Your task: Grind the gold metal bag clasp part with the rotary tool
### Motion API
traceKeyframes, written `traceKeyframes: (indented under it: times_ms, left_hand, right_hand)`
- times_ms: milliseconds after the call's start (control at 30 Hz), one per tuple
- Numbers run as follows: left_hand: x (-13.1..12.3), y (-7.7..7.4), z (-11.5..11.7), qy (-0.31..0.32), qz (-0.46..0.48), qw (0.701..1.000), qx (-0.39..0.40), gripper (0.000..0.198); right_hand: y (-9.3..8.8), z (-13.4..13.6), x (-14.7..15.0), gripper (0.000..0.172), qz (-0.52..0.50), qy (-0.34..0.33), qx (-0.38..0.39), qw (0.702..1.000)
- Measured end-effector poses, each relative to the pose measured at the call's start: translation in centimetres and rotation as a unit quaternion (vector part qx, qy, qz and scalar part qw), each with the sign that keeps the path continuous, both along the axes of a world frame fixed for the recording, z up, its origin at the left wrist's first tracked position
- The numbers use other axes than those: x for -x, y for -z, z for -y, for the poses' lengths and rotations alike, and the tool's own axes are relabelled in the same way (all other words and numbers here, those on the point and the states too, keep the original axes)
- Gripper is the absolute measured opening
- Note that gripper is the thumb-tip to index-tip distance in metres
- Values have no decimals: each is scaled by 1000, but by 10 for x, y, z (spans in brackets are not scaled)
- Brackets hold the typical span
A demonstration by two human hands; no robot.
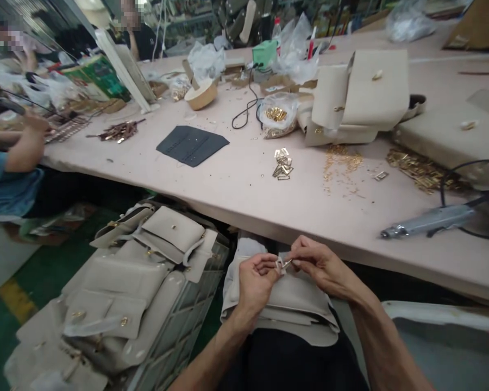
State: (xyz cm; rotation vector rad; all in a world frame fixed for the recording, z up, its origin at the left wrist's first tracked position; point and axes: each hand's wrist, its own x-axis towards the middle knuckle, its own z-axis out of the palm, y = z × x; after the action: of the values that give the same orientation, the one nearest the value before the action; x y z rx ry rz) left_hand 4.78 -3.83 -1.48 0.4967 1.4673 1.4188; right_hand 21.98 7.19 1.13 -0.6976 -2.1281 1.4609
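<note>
A beige bag (301, 301) rests on my lap, and both hands meet over its upper part. My left hand (255, 282) is closed in a pinch on a small pale piece with an opening (280, 264), possibly a strap end or buckle. Facing it, my right hand (318, 266) pinches a small gold metal piece (287, 264) between thumb and fingertips, its end touching or very near the pale piece. How the two pieces fit together is too small to make out.
Along the table (228, 190) lie rectangular metal buckles (283, 165), tiny gold parts (338, 160) and a grey electric screwdriver (427, 220) with a cable. Beige bags (381, 92) stand behind them. More bags (118, 282) fill a crate at left. A co-worker (12, 168) sits far left.
</note>
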Motion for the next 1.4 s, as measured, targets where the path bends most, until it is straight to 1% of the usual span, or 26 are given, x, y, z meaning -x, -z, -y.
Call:
traceKeyframes:
  times_ms: [100,200,300,433,567,667,833,1000,1133,1300,1400]
  left_hand:
    - [1,-2,0,21,-10,1000,10,35]
    - [1,-2,0,35,-27,999,13,32]
    - [0,-3,1,43,-34,998,14,32]
    - [-1,-5,4,36,-32,998,32,44]
    - [1,-9,5,49,-31,998,32,36]
    - [3,-11,5,54,-37,997,38,32]
    - [5,-14,4,54,-25,997,47,31]
    - [6,-18,4,50,-4,998,50,43]
    - [6,-17,4,49,12,997,50,44]
    - [1,-12,3,26,34,998,46,48]
    - [-3,-11,2,-2,43,998,52,48]
  right_hand:
    - [-3,-1,0,34,53,-25,-60,996]
    - [-4,-2,3,31,70,-32,-94,993]
    - [0,0,9,22,54,-2,-86,995]
    - [7,4,18,18,29,45,-58,997]
    - [6,7,24,14,15,41,-7,999]
    - [5,7,25,11,18,43,10,999]
    - [11,8,25,11,20,56,21,998]
    - [18,12,25,11,12,66,27,997]
    - [20,15,25,12,9,71,22,997]
    - [19,18,23,14,11,75,8,997]
    - [17,22,18,22,11,65,-14,998]
